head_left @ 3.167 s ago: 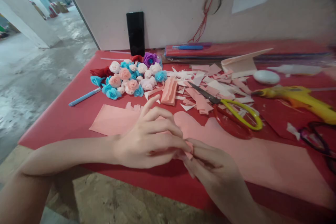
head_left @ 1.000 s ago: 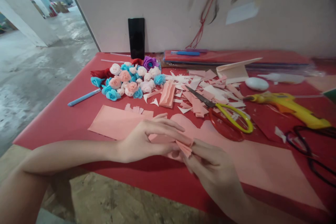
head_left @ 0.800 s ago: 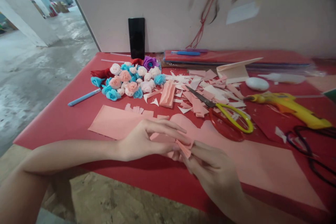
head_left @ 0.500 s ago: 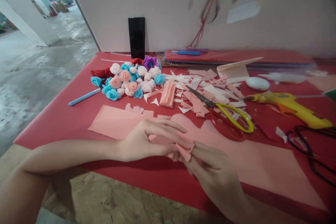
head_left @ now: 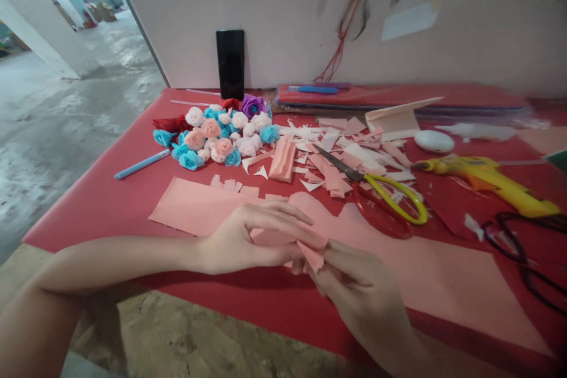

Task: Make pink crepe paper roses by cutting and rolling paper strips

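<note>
Between my fingertips is a small piece of pink crepe paper (head_left: 312,256), folded or rolled and partly hidden by the fingers. My left hand (head_left: 250,233) pinches it from the left, with the index finger stretched along its top. From the right, my right hand (head_left: 361,283) grips its other side between thumb and fingers. Beneath both hands lies a long sheet of pink paper (head_left: 452,283) with a wavy-cut far edge. Another flat pink sheet (head_left: 190,204) extends to the left. Scissors (head_left: 376,186) with yellow and red handles rest just beyond my right hand.
Paper roses (head_left: 221,147) in several colours cluster at the back left, before a leaning phone (head_left: 231,65). Paper scraps (head_left: 336,159) cover the middle. A yellow glue gun (head_left: 491,180) with a dark cord (head_left: 525,260) lies right. A blue stick (head_left: 142,164) sits near the left edge.
The fingers have shifted very slightly on the pink crepe paper, whose visible flap looks narrower. Both hands stay in nearly the same place.
</note>
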### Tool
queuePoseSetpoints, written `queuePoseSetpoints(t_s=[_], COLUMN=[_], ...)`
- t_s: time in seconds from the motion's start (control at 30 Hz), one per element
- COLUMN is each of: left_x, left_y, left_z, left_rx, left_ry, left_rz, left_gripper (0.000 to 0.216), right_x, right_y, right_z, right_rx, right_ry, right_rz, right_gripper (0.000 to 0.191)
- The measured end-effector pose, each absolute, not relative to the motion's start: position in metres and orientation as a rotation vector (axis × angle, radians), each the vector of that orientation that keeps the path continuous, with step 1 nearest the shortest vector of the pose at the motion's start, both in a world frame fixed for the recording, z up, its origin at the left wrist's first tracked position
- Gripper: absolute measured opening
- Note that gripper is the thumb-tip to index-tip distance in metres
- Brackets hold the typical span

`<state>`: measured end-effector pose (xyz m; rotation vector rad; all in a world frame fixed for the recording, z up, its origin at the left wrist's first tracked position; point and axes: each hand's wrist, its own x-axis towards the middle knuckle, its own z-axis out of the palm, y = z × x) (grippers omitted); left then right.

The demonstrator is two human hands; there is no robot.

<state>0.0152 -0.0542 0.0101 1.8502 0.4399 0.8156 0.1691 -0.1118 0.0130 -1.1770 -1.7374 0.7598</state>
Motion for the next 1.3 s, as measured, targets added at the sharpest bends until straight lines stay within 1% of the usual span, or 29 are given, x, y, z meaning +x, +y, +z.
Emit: queuePoseSetpoints(t_s=[0.13,0.43,0.6,0.77,0.97,1.3], left_x=[0.0152,0.0159,0.0156,0.0155,0.0152,0.0151], left_y=[-0.0542,-0.0538,-0.0538,-0.0540,-0.0560,-0.0567], left_z=[0.0096,0.0070,0.0066,0.0060,0.0068,0.0067], left_rx=[1.836,1.904,1.877,1.825,1.737,1.671], left_ry=[0.428,0.380,0.423,0.443,0.478,0.507], left_rz=[0.816,0.881,0.852,0.819,0.792,0.752], left_gripper=[0.015,0.010,0.014,0.017,0.015,0.018], right_x=[0.1695,0.1720,0.1681,0.1688,0.1711,0.1730], right_y=[-0.1134,-0.1143,-0.1112,-0.1120,-0.1150,-0.1143], right_z=[0.0074,0.0059,0.0075,0.0080,0.0063,0.0030], right_rx=[-1.173,-1.228,-1.220,-1.199,-1.235,-1.231], right_ry=[-1.744,-1.728,-1.716,-1.717,-1.693,-1.749], right_rz=[0.748,0.788,0.807,0.804,0.835,0.816], right_gripper=[0.027,0.028,0.034,0.032,0.030,0.032])
